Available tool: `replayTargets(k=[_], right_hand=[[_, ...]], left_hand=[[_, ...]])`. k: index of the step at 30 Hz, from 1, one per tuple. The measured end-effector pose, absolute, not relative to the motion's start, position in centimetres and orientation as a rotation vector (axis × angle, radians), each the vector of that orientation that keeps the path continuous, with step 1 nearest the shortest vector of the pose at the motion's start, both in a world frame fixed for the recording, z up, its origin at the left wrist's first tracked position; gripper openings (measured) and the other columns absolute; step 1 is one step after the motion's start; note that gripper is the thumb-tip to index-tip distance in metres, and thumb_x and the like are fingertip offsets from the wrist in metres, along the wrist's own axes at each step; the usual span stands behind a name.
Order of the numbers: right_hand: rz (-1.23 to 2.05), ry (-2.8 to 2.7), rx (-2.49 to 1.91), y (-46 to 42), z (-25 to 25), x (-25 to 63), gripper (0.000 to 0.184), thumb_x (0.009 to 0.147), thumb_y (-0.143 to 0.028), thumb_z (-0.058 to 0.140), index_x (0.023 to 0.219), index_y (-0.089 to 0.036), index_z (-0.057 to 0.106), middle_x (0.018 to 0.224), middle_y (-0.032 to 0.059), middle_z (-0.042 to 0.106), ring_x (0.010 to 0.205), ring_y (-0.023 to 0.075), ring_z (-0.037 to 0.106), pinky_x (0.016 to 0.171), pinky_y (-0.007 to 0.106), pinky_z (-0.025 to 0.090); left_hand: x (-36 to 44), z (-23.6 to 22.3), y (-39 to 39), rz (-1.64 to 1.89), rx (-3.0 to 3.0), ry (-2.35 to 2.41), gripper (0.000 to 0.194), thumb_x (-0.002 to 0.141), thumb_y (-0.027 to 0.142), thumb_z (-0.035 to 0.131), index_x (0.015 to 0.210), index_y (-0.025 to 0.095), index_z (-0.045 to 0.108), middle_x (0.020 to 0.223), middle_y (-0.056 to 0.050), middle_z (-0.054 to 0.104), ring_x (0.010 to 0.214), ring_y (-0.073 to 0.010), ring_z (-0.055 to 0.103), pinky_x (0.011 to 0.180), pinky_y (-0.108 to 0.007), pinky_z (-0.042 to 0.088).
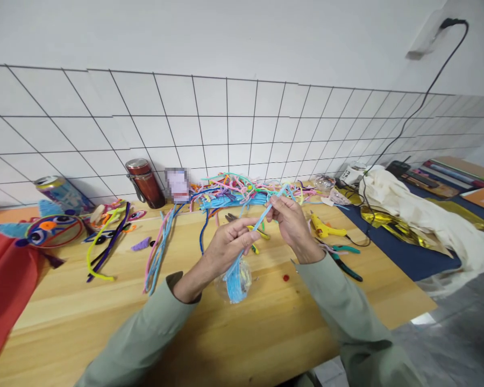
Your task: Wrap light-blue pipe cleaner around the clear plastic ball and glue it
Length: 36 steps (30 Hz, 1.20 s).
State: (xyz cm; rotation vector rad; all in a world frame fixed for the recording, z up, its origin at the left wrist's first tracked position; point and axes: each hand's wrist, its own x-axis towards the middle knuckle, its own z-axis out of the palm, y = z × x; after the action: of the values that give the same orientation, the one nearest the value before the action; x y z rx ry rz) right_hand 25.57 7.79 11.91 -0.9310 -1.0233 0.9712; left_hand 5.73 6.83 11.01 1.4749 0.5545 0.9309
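Light-blue strip [263,216]: held up above the wooden tabletop [116,333], stretched on a slant between both hands, right end higher. Looks like fuzzy craft stem to me.
Left hand [233,237]: closed on the lower part of it, thumb and fingers pinching.
Right hand [289,217]: also gripping, fingertips pinched around the upper part, with a bit poking out past them.
Blue bundle [237,285]: right below the left hand, next to some clear plastic. Can't tell if it's joined to the strip, the hand's in the way.
Stem pile [234,194]: big messy heap along the wall, mostly blues and pinks, just beyond the hands.
Yellow-handled pliers [262,232]: lying behind the hands, partly hidden.
Glue gun [327,226]: yellow, lying to the right of the right hand.
Teal-handled pliers [346,262]: on the table near the right forearm, just this side of the glue gun.
Red bit [286,278]: small, on the wood between the forearms.
Thermos [146,184]: brownish red, standing at the back left.
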Motion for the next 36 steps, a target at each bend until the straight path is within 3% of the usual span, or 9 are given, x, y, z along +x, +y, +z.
replayTargets(k=[6,11,19,23,29,36], right_hand=[[0.927,-0.965,-0.934,8.1,11.8,26.4,0.05,0.071,-0.065,0.094,0.069,-0.021,0.072,0.059,-0.0021,0.065,0.053,0.0112,0.057,0.054,0.025,0.049],[0.91,-0.959,-0.931,8.1,11.7,26.3,0.048,0.073,-0.063,0.093,0.068,-0.021,0.07,0.058,-0.0021,0.065,0.052,0.0112,0.056,0.055,0.025,0.048],[0.837,-0.922,-0.917,8.2,11.8,26.3,0.05,0.073,-0.064,0.092,0.065,-0.022,0.067,0.057,-0.0018,0.064,0.052,0.0113,0.056,0.053,0.025,0.047],[0.845,-0.951,-0.917,8.1,11.7,26.1,0.05,0.076,-0.065,0.09,0.066,-0.022,0.067,0.06,-0.0011,0.066,0.054,0.0114,0.057,0.054,0.025,0.048],[0.82,-0.922,-0.93,8.1,12.0,26.3,0.052,0.072,-0.066,0.093,0.065,-0.021,0.067,0.057,-0.0021,0.064,0.051,0.0106,0.056,0.053,0.025,0.047],[0.762,-0.948,-0.947,8.2,12.3,27.1,0.052,0.073,-0.068,0.09,0.069,-0.021,0.069,0.057,-0.0029,0.062,0.051,0.011,0.055,0.052,0.025,0.048]], left_hand=[[5.8,11.2,6.7,0.844,1.429,0.602,0.048,0.078,0.055,0.092,0.097,0.014,0.076,0.051,0.008,0.052,0.045,-0.0064,0.042,0.047,-0.021,0.031],[5.9,11.6,6.6,0.938,1.372,0.588,0.047,0.074,0.053,0.096,0.095,0.016,0.076,0.048,0.01,0.049,0.043,-0.0052,0.039,0.047,-0.02,0.03],[6.4,11.7,6.4,1.005,1.302,0.651,0.054,0.072,0.063,0.093,0.067,0.019,0.062,0.044,0.01,0.042,0.039,-0.0037,0.029,0.042,-0.021,0.021],[6.2,11.8,6.2,1.08,1.318,0.691,0.054,0.075,0.064,0.092,0.069,0.019,0.061,0.044,0.01,0.039,0.039,-0.0036,0.029,0.042,-0.021,0.019],[5.5,11.8,6.5,0.936,1.412,0.639,0.065,0.083,0.081,0.076,0.078,0.017,0.067,0.047,0.007,0.048,0.039,-0.0051,0.036,0.042,-0.021,0.023],[5.0,11.7,6.8,0.688,1.488,0.634,0.058,0.08,0.072,0.085,0.081,0.017,0.069,0.046,0.008,0.047,0.039,-0.005,0.035,0.043,-0.02,0.024]])
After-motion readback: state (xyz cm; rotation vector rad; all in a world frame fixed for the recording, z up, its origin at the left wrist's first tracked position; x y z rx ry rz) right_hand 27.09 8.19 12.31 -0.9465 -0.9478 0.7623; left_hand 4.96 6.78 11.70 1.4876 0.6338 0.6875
